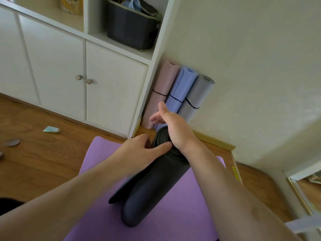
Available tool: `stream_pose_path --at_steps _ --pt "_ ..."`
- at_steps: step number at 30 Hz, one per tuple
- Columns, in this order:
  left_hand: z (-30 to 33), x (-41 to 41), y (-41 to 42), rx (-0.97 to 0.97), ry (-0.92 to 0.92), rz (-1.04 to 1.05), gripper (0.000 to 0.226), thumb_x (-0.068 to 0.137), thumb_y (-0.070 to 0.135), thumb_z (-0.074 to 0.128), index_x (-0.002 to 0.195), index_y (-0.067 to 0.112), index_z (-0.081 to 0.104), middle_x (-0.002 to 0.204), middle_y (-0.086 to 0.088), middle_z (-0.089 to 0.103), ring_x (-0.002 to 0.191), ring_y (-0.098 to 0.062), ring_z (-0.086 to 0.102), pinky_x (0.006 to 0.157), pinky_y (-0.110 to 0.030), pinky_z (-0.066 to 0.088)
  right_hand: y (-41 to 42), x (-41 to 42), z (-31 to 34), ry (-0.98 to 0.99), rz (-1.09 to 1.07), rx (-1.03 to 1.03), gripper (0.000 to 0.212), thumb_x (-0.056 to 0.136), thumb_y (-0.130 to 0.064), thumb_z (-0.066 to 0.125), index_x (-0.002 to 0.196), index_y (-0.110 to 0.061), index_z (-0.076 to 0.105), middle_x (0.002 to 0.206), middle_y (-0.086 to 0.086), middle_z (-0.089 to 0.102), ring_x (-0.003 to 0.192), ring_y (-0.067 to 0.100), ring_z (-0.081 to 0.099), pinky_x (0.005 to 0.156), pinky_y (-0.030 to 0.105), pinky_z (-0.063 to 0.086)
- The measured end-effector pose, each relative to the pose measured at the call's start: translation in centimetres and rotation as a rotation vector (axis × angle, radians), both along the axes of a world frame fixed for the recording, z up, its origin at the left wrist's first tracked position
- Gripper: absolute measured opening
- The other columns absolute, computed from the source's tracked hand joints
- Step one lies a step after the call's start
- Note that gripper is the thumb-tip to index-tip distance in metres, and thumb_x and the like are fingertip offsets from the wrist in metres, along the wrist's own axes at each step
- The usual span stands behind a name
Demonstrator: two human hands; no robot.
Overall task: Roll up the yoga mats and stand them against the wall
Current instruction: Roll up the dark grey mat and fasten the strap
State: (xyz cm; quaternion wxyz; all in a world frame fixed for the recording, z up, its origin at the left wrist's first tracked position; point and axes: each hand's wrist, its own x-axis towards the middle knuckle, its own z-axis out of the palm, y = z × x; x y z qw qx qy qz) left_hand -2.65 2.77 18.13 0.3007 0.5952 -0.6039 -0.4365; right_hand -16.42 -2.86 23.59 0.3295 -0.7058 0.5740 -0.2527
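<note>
At floor level, centre: one dark rolled mat (149,190) stands tilted on one flat purple mat (182,202), its spiral end up at 12 o'clock, its outer flap hanging loose on the 9 o'clock side.
Rolled mats at the wall: three, upright and touching side by side at 12 o'clock from the hands: pink mat (163,84), blue mat (180,86), grey mat (198,93); each has a thin black cord around it.
Hands: two. Left hand (139,150) rests on the top edge of the dark roll from 9 o'clock, fingers fairly straight, forefinger lying across the spiral; whether the thumb grips is hidden. Right hand (172,126) lies with its wrist over the spiral end from 3 o'clock, fingers spread loosely open and pointing to 11 o'clock, holding nothing.
Materials and shapes: mats look matte and foam-like; the dark roll is a thick cylinder with concentric rings at its end; the purple mat has a rounded corner.
Cabinet: one white unit (69,66) at 10 o'clock, two doors with two round metal knobs (78,77), open shelves above.
Bin: one dark fabric bin (132,26) on a shelf at 12 o'clock, blue cloth inside.
Floor: brown wood planks (34,162); one pale green scrap (51,129) and one round dark disc (13,142) at 9 o'clock.
Wall: cream, lightly textured (251,58), from 12 to 3 o'clock, pale skirting at its foot.
</note>
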Motion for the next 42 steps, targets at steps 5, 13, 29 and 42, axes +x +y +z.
stream_pose_path --at_steps 5,13,29,42 --pt "-0.6 -0.7 -0.7 0.012 0.124 0.123 0.081 0.058 0.093 0.063 0.081 0.016 0.056 0.067 0.002 0.051 0.067 -0.020 0.053 0.065 -0.040 0.047 -0.8 -1.2 0.7 -0.197 -0.015 -0.038 0.061 0.112 -0.055 0.032 0.105 -0.019 0.080 0.114 -0.003 0.078 0.113 0.008 0.068 0.098 0.026 0.043" --pt "-0.7 -0.4 -1.1 0.027 0.167 0.119 0.080 0.055 0.094 0.063 0.079 0.019 0.050 0.067 0.001 0.045 0.066 -0.020 0.047 0.067 -0.038 0.043 -2.2 -2.4 4.6 0.192 -0.108 -0.210 0.051 0.110 -0.053 0.028 0.100 -0.024 0.068 0.103 -0.010 0.069 0.102 0.009 0.064 0.084 0.028 0.048" --pt "-1.0 0.8 0.2 -0.056 -0.244 -0.235 0.073 0.070 0.053 0.092 0.115 0.029 0.040 0.105 0.009 0.064 0.095 -0.011 0.062 0.087 -0.041 0.059 -2.0 -2.6 -0.9 0.646 -0.088 -0.130 0.065 0.110 -0.057 0.019 0.076 -0.018 0.057 0.083 0.004 0.063 0.080 0.027 0.061 0.076 0.043 0.045" --pt "0.6 1.6 -0.4 -0.235 -0.166 -0.008 0.019 0.099 0.023 0.066 0.085 0.033 0.059 0.083 0.007 0.067 0.075 -0.013 0.068 0.070 -0.035 0.061 -2.4 -2.1 0.0 0.700 -0.164 -0.210 0.050 0.113 -0.041 0.023 0.098 -0.012 0.061 0.084 0.008 0.060 0.076 0.030 0.053 0.072 0.039 0.039"
